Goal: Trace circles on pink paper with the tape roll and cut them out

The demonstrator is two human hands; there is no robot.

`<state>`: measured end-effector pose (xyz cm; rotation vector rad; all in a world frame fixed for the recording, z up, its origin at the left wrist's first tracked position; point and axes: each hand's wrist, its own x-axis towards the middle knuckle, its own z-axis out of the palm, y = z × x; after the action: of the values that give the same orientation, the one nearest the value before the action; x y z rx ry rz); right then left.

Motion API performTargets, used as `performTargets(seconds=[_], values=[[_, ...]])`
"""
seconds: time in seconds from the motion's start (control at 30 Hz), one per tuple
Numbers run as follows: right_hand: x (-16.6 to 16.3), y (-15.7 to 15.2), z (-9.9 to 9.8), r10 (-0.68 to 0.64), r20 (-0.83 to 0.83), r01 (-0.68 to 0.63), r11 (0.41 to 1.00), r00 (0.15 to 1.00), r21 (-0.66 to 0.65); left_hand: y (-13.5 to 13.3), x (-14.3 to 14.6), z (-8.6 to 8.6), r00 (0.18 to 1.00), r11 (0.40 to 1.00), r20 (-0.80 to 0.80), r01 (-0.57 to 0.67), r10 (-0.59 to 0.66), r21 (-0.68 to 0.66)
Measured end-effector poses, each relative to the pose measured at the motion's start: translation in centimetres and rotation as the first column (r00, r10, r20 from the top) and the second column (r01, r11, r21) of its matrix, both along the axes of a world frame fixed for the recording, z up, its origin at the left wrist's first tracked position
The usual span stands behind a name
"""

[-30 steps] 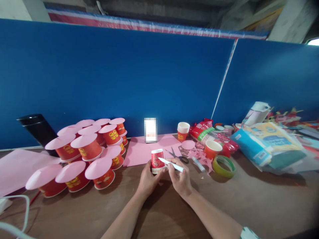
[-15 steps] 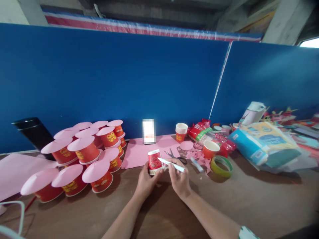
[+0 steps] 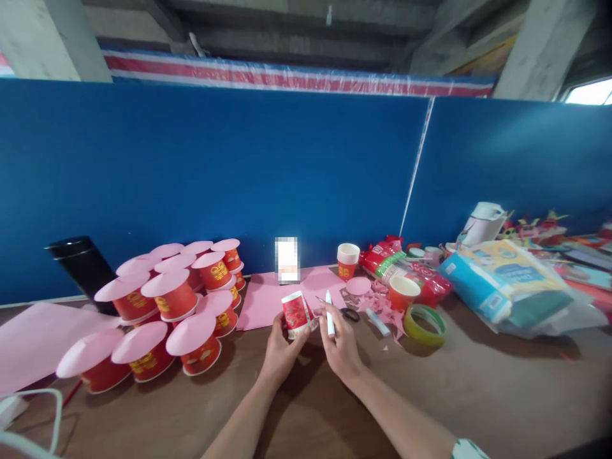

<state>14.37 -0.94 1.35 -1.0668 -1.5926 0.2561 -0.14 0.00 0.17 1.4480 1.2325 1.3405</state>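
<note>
My left hand (image 3: 283,349) is wrapped around a red and white paper cup (image 3: 295,313), which is tilted a little, its white rim low. Between the fingers of my right hand (image 3: 343,349) is a white marker pen (image 3: 330,319), its tip pointing up and apart from the cup. Just behind the pen lie scissors (image 3: 351,315), partly hidden by the pen and hand. Pink paper sheets (image 3: 265,296) lie flat beyond the cup, and a blurred-out white upright thing (image 3: 287,261) stands on them.
On the left stand several red cups (image 3: 176,299) topped with pink paper discs, with a black bottle (image 3: 86,268) behind. To the right are stacked cups (image 3: 348,261), pink scraps (image 3: 382,303), a tape roll (image 3: 425,325), red packaging (image 3: 387,258) and a blue-yellow package (image 3: 502,280).
The pen has swung from pointing left at the cup to nearly upright, its tip now away from the cup. My left hand keeps the cup in place. The camera view has tipped upward slightly.
</note>
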Motion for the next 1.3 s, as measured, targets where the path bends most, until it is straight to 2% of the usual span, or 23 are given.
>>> performTargets(seconds=[0.23,0.47,0.7,1.0,1.07,1.2,1.3], values=[[-0.3,0.6,-1.2,-0.019,0.035,0.019,1.000,0.999,-0.004,0.2,-0.2,-0.2,0.998,1.000,0.055,-0.012,0.012,-0.014],[-0.5,0.5,-1.4,0.010,0.047,-0.011,1.000,0.999,0.023,0.1,-0.2,-0.4,0.988,0.997,0.154,0.015,-0.026,0.073],[-0.4,0.4,-1.4,0.013,0.060,-0.016,0.999,0.998,0.050,-0.3,-0.2,-0.4,0.994,0.989,0.110,-0.008,-0.009,0.148],[-0.4,0.7,-1.4,-0.015,-0.002,0.015,1.000,1.000,-0.007,-0.4,-0.2,-0.7,0.995,0.983,0.094,0.013,-0.031,0.183],[-0.4,0.8,-1.5,-0.034,-0.020,0.033,0.999,0.999,-0.016,-0.4,-0.1,-1.0,0.997,0.983,0.083,-0.006,-0.009,0.184],[-0.4,1.0,-1.8,-0.044,-0.029,0.043,0.999,0.999,-0.024,-0.7,0.0,-1.0,0.993,0.973,0.019,-0.115,0.113,0.203],[-0.3,1.2,-2.0,-0.045,-0.036,0.044,0.999,0.998,-0.029,-1.0,0.0,-0.8,0.991,0.970,0.008,-0.132,0.133,0.203]])
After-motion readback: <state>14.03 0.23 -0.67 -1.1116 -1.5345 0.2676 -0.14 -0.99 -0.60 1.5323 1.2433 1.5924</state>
